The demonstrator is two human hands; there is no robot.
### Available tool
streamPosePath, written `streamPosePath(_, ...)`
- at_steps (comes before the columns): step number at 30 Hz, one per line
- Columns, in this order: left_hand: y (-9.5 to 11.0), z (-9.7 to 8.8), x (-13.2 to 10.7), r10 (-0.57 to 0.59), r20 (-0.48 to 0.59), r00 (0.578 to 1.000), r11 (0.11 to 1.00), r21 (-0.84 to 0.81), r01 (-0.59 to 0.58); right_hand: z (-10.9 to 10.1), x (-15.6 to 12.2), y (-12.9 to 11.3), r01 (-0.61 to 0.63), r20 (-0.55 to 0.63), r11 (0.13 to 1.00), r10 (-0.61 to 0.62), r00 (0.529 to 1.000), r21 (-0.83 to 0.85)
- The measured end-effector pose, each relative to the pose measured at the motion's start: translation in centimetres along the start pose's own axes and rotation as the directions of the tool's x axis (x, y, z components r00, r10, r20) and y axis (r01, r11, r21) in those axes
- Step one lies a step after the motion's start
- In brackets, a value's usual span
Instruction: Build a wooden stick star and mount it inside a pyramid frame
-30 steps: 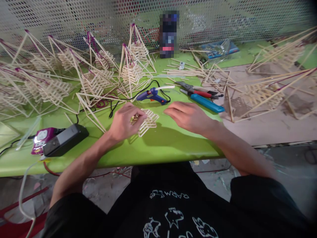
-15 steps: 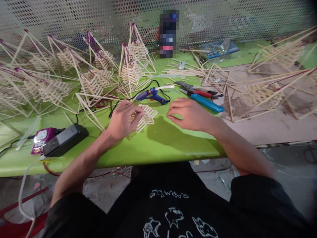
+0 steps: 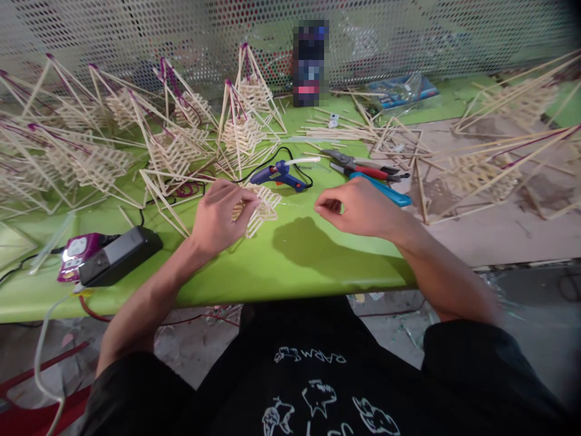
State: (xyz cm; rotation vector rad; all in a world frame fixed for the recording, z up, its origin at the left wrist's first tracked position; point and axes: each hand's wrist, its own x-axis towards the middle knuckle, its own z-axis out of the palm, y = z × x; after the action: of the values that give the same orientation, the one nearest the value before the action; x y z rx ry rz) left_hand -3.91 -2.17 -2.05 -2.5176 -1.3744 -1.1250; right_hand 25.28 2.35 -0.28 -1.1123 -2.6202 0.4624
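My left hand (image 3: 222, 212) is closed, thumb and fingertips together, on the near-left side of a small lattice of pale wooden sticks (image 3: 267, 209). Part of that lattice is hidden behind the hand. To the right, apart from it, my right hand (image 3: 349, 206) makes a pinch over the green table (image 3: 290, 272). A faint thin strand shows between the two hands; whether the right fingertips hold it is too fine to tell. Just beyond the lattice lies a blue glue gun (image 3: 279, 174) with a white glue stick in its back. Blue-handled pliers (image 3: 394, 195) lie partly behind my right hand.
Several stick pyramids with purple cord (image 3: 240, 130) crowd the left and back. Loose sticks (image 3: 336, 133) and red-handled cutters (image 3: 372, 169) lie beyond the hands. A black power adapter (image 3: 120, 257) sits at left. Larger stick frames (image 3: 481, 172) stand on a board at right.
My left hand has shifted slightly left with the lattice. The right hand has moved a little right, its fingers curled closer together, so the gap between the hands is wider.
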Motion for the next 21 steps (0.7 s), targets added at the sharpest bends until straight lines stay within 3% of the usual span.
streamPosePath(7,-0.3,0.0,-0.1,0.057,0.048,0.997,0.998,-0.036,-0.055,-0.9,0.1,0.7,0.056,0.127,0.967,-0.09,0.988,0.25)
streamPosePath(12,0.3,0.2,-0.2,0.084,0.115,0.99,0.988,-0.139,-0.068,0.0,0.6,0.5,0.105,-0.08,0.934,-0.082,0.993,0.341)
streamPosePath(14,0.6,0.3,-0.2,0.078,0.133,0.988,0.981,-0.186,-0.052,0.9,0.7,-0.4,0.126,-0.101,0.899,-0.091,0.991,0.42)
streamPosePath(21,1.0,0.4,-0.2,0.052,0.148,0.988,0.963,-0.27,-0.011,1.9,0.4,-1.7,0.057,0.073,0.862,-0.108,0.991,0.503)
